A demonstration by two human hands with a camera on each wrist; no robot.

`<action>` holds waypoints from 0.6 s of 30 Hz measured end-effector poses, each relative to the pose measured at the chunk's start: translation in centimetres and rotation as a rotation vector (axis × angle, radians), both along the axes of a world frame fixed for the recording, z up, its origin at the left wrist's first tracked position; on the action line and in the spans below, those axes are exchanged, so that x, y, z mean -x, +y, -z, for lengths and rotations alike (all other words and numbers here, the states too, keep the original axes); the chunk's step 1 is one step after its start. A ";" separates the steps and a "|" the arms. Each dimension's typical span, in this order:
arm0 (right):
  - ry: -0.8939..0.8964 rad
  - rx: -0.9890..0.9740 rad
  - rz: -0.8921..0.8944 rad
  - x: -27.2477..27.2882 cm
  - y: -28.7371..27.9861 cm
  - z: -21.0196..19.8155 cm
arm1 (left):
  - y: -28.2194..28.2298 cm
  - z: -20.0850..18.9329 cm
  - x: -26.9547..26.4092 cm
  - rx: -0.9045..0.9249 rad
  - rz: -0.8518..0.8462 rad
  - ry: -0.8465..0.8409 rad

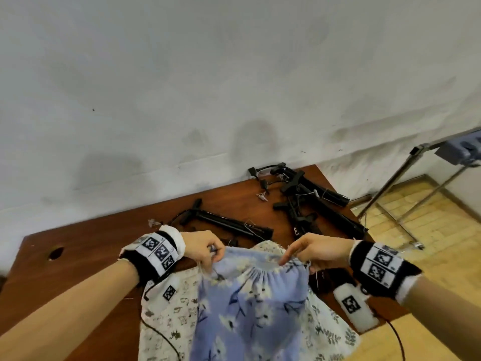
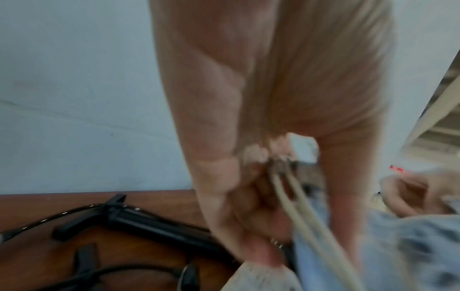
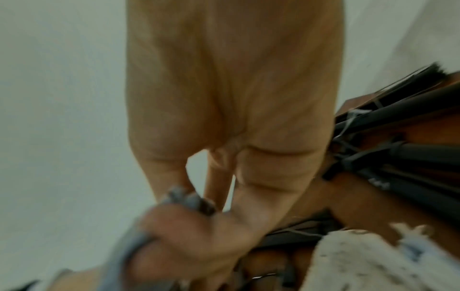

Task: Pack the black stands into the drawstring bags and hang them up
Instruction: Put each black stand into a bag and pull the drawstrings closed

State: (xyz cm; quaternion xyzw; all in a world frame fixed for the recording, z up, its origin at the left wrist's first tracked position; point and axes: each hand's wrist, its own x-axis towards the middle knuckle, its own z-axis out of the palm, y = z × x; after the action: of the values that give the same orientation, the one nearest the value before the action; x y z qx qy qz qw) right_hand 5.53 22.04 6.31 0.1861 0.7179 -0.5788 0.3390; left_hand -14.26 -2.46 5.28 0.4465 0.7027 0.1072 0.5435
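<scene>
A blue flowered drawstring bag (image 1: 250, 303) is held up over the brown counter (image 1: 78, 246) by both hands. Its gathered top edge is pinched at the left corner by the left hand (image 1: 201, 247), with the fingers (image 2: 224, 206) curled tight around the pale cords (image 2: 298, 206). The right corner is pinched by the right hand (image 1: 316, 250), and cloth is seen bunched under its thumb in the blurry right wrist view. A white printed bag (image 1: 166, 321) is spread flat on the counter under the blue one. Black stands (image 1: 315, 201) are piled at the far right corner of the counter. One more black stand (image 1: 229, 225) is lying just beyond the hands.
</scene>
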 end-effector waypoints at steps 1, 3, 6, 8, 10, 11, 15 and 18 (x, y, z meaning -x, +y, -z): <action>0.006 -0.061 0.064 0.7 0.6 2.2 | 0.8 1.7 0.3 -0.032 -0.061 0.070; 0.025 -0.184 0.164 1.6 1.1 5.9 | 1.9 5.1 0.4 -0.059 -0.195 0.168; 0.060 -0.316 0.199 2.7 0.6 9.6 | 3.8 10.3 -0.4 0.096 -0.145 0.303; 0.086 -0.464 0.183 2.7 1.1 11.7 | 4.1 12.5 -1.1 0.209 0.010 0.491; 0.092 -0.654 0.253 2.2 2.9 13.2 | 4.4 14.5 -1.5 0.148 0.104 0.580; 0.061 -0.719 0.339 1.9 4.1 13.5 | 4.7 15.5 -1.6 0.100 0.139 0.566; -0.089 -0.810 0.612 -0.2 8.3 14.2 | 5.6 17.2 -1.2 -0.084 0.110 0.537; -0.181 -0.782 0.594 -1.1 9.7 15.3 | 6.8 17.3 -1.1 -0.065 0.039 0.369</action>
State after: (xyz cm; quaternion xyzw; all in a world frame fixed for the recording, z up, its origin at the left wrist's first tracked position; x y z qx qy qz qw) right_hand 6.67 31.70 -9.01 0.5455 0.7648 -0.3192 0.1253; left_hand -13.16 4.29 -12.06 0.4894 0.7777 0.0355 0.3929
